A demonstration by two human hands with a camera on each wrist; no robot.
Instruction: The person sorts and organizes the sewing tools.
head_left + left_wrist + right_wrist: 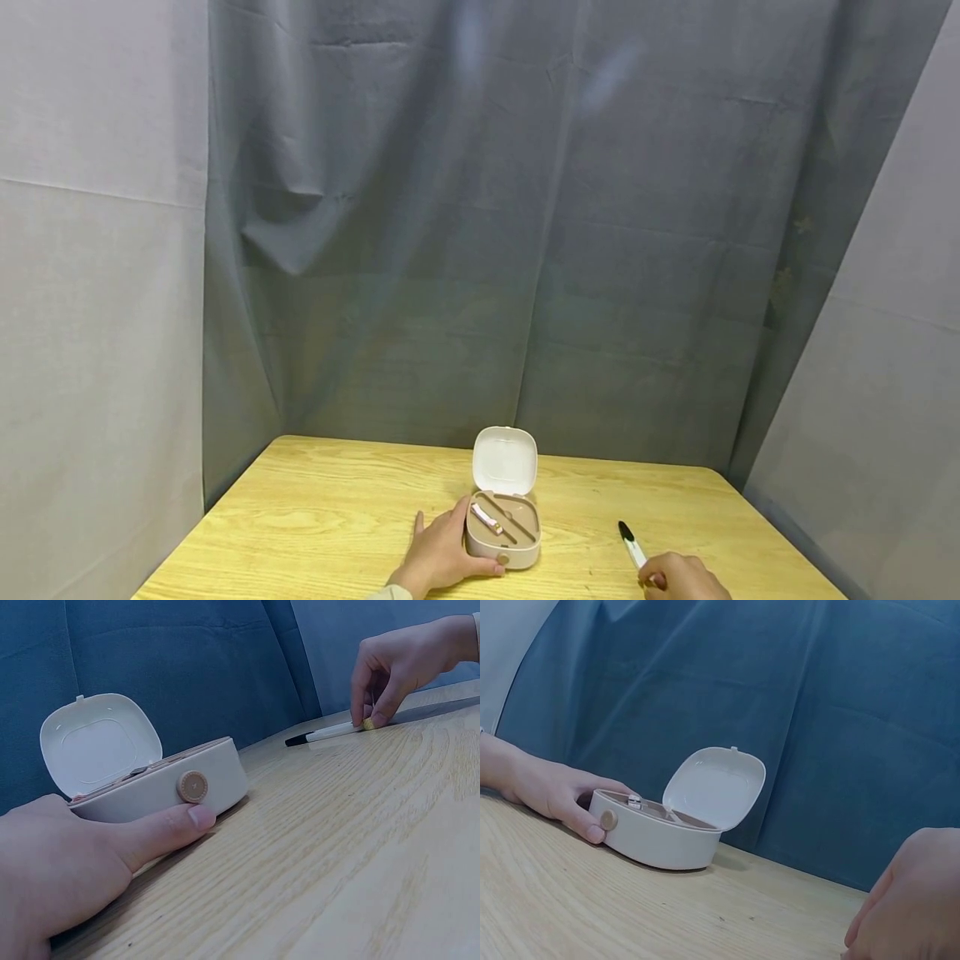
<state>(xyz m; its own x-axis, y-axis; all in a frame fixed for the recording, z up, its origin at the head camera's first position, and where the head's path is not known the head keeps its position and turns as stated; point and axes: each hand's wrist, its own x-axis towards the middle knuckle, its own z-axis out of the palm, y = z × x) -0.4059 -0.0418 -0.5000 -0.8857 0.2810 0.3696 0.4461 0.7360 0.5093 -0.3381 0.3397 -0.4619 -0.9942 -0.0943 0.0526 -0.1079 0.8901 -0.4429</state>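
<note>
A small cream box [504, 552] stands on the table with its white lid [505, 461] raised at the back. My left hand [438, 551] holds the box at its left side, the thumb lying along the front beside a round brown button [193, 787]. In the tan divided inside lies a small pinkish-white piece with a gold-coloured end [487, 518]. To the right, my right hand [681, 577] pinches the near end of a white pen with a black tip [632, 546]. A yellow bit [367, 724] shows at the fingertips there. The pen lies low along the tabletop.
The wooden table [337, 492] has rounded far corners. Behind it hangs a grey-blue curtain [420, 333], with pale cloth panels [97, 333] at both sides. Bare tabletop separates the box from the pen.
</note>
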